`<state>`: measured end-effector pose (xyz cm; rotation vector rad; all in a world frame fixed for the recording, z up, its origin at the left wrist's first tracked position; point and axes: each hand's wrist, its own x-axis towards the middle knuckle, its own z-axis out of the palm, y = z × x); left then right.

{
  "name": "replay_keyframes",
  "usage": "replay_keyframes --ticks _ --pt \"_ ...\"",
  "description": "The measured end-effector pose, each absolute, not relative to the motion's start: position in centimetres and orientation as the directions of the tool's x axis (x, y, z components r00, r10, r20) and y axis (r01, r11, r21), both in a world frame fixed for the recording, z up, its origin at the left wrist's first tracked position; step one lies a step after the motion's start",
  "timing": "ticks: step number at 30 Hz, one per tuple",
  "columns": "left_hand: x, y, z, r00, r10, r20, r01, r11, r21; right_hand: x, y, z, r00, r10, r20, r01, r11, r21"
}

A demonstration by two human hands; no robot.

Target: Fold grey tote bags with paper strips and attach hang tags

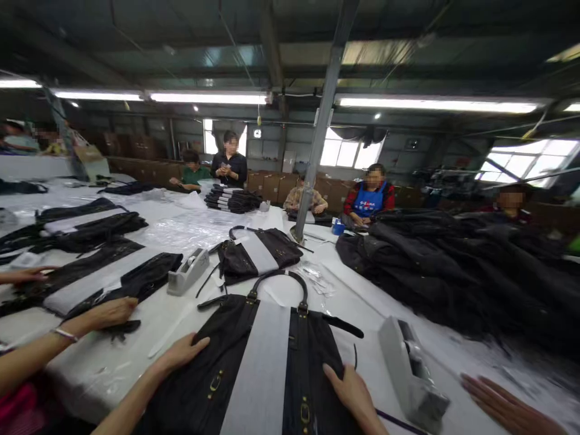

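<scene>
Your two hands are at the black bag [212, 344], which lies on the white table [362, 302] directly in front of you. Your left hand [181, 353] rests at its left edge, with thumb and fingers on the dark material. Your right hand [351, 386] is at the right edge, with the thumb on the front side. The other fingers are partly hidden, so I cannot tell whether the grip of either hand is closed or only resting there.

A broad white band [260, 368] lies along the middle of this bag, between two straps with brass-coloured buckles [216, 382]. The curved handle [283, 275] points away from you. Just beyond it lies a second bag [285, 248], also with a white band.

To the right of your bag stands a grey tape dispenser [394, 350]; another dispenser [188, 275] stands to the left of the second bag. A large heap of dark material [444, 260] covers the far right part of the table.

At your left, a co-worker's hand [106, 311] with a bracelet at the wrist is on another banded dark bag [149, 263]. At the lower right, one more person's hand [502, 402] is near the dispenser. Across the table, behind a grey post [321, 127], a person in a blue apron [369, 202] sits near a small blue object [338, 226].
</scene>
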<state>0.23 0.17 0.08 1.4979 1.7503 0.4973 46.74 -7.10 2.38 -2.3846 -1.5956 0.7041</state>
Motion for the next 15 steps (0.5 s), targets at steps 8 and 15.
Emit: replay_keyframes --ticks 8,15 --pt "1.6 0.5 1.5 0.142 0.940 -0.311 0.545 0.188 0.817 46.2 -7.0 3.1 0.292 0.936 -0.199 0.834 -0.351 -0.427" --pt "5.3 -0.4 2.1 0.222 0.948 -0.226 0.406 0.121 0.906 50.0 -7.0 4.4 0.314 0.938 -0.148 0.843 -0.347 -0.411"
